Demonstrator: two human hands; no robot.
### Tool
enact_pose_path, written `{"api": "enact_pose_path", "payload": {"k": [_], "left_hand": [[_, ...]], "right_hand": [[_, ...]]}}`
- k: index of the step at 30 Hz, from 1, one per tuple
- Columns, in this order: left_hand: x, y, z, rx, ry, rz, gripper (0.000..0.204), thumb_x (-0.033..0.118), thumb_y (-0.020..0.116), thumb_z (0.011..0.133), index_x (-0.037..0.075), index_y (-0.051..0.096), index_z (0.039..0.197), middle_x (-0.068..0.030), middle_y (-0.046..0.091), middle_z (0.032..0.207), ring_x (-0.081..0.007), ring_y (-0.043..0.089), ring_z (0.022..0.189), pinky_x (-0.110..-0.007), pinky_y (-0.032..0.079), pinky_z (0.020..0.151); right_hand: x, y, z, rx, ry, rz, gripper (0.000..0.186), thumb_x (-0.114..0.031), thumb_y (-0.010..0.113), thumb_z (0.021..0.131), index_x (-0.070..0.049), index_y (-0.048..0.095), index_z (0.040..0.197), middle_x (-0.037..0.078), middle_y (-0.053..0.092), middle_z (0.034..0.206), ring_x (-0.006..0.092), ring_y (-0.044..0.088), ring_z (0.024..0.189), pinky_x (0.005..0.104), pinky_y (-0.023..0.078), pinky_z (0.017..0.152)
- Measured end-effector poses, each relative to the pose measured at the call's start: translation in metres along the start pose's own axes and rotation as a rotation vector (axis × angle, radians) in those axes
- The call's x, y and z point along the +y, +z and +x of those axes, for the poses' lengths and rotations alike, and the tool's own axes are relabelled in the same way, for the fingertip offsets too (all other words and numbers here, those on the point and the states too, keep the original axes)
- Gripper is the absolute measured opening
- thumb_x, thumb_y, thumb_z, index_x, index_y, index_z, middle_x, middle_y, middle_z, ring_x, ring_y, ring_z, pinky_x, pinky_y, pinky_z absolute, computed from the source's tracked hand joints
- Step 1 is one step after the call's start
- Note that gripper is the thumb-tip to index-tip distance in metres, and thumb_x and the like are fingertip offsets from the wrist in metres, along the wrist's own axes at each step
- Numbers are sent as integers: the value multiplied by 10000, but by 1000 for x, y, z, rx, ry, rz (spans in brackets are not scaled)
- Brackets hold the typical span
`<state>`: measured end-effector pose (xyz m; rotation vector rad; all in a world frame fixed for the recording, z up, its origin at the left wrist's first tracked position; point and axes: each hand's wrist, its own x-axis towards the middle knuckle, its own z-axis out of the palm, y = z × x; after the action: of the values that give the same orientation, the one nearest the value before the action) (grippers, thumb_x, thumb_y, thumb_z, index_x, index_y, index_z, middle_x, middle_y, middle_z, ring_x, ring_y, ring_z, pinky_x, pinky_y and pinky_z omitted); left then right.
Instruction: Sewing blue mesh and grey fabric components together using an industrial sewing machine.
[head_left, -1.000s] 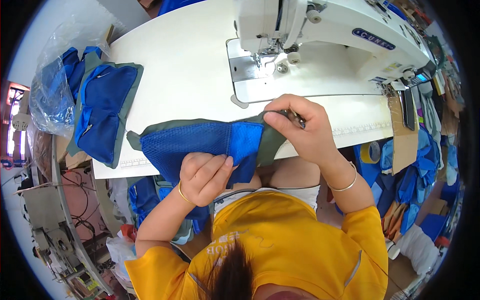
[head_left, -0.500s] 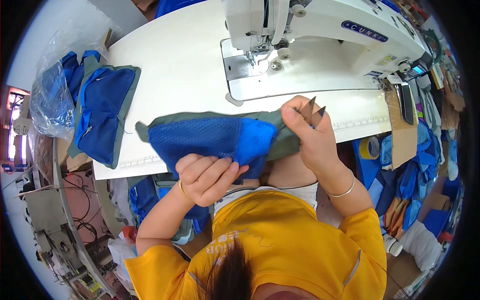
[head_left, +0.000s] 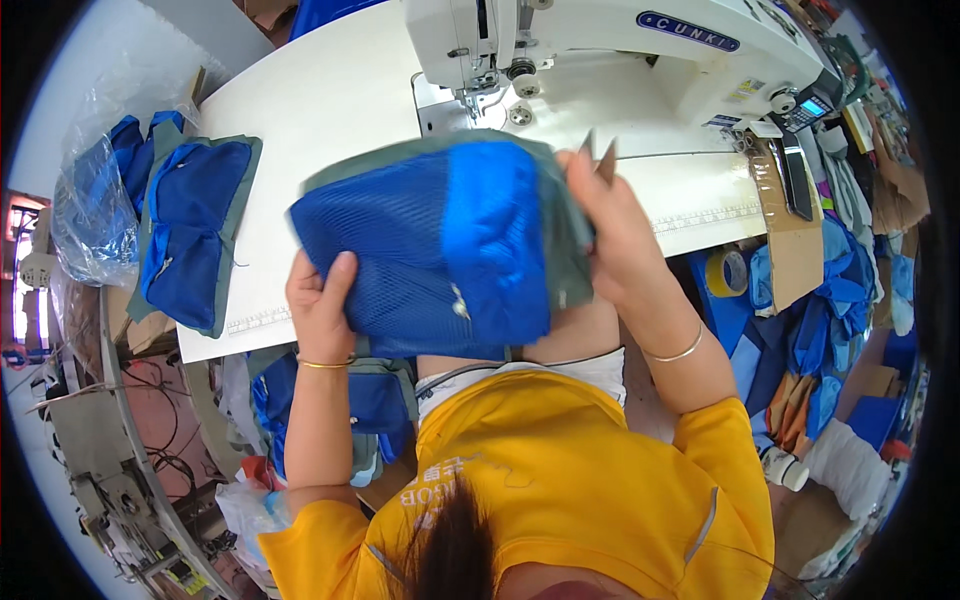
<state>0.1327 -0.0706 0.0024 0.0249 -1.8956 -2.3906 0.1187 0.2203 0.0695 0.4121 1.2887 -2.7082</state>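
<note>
A blue fabric panel (head_left: 400,225) with mesh on one part, a brighter smooth blue strip and grey-green edging is held up over the front of the white table. A small pale zipper pull hangs on it. My left hand (head_left: 322,305) grips its lower left edge, thumb on top. At the opposite side my right hand (head_left: 622,230) is closed around the grey-green border. Two pointed blades, apparently thread snips (head_left: 600,158), stick out from that same hand; the rest of them is hidden in the palm.
Beyond the panel stands a white sewing machine (head_left: 690,85) on the white table (head_left: 300,105). A similar blue panel (head_left: 190,235) lies at left beside a clear plastic bag (head_left: 90,225). To the right are cardboard (head_left: 795,265), a phone (head_left: 796,182), a tape roll (head_left: 727,272) and heaped blue fabric (head_left: 845,280).
The panel has been raised and opened out, showing more mesh, the bright strip and the zipper pull. My left hand has shifted left to its edge; my right hand has risen slightly.
</note>
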Motion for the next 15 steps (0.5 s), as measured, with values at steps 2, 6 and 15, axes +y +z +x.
{"api": "enact_pose_path", "payload": {"k": [2, 6, 15], "left_hand": [[8, -14, -1, 11, 103, -90, 434, -55, 678, 906, 17, 600, 1326, -88, 679, 1255, -181, 640, 1131, -335, 481, 1028], [38, -22, -8, -523, 418, -345, 130, 88, 765, 854, 62, 701, 964, -102, 733, 908, -255, 622, 866, -290, 481, 781], [125, -1, -32, -975, 1101, 491, 194, 155, 742, 738, 140, 607, 600, 15, 729, 755, -171, 626, 789, -310, 345, 625]], "right_hand": [[3, -13, -10, -353, -174, -473, 326, -223, 846, 863, -46, 686, 1086, -38, 656, 905, 42, 568, 787, 203, 466, 712], [10, -20, -22, -499, -808, -805, 268, 25, 783, 736, -61, 688, 970, 9, 671, 921, 60, 550, 710, 233, 447, 641], [13, -41, -33, -663, -805, -616, 204, 115, 626, 700, -80, 598, 753, 91, 628, 892, 179, 558, 750, 264, 442, 665]]}}
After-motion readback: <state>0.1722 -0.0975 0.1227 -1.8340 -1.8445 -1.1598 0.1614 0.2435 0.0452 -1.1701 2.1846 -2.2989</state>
